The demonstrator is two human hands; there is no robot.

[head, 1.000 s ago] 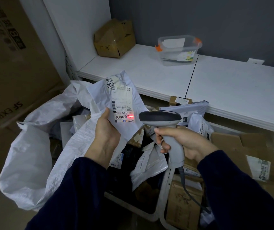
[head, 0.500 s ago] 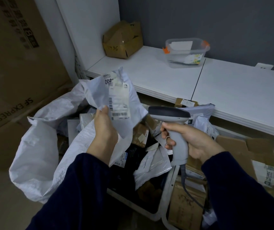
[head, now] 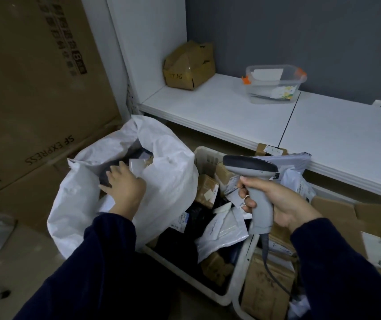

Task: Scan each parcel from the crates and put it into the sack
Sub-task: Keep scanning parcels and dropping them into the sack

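My left hand (head: 124, 190) reaches palm down into the mouth of the white woven sack (head: 173, 179), fingers spread over the parcels inside. A pale parcel (head: 136, 165) lies just beyond my fingertips. I cannot see anything held in that hand. My right hand (head: 284, 204) grips the grey barcode scanner (head: 249, 167) by its handle, held above the white crate (head: 208, 294). The crate holds several parcels, among them a white mailer (head: 221, 232) and a small cardboard box (head: 205, 188). A second crate (head: 240, 306) to the right holds cardboard parcels (head: 268, 289).
A white shelf (head: 219, 112) runs behind the crates, bearing a cardboard box (head: 188, 65) and a clear plastic tub (head: 274, 84). Large SF Express cartons (head: 34, 100) stand at the left. Flattened cardboard (head: 358, 218) lies at the right.
My left hand has carried the white labelled parcel from in front of the scanner down to the left into the sack. The scanner's red light is off the label. My right hand stayed put.
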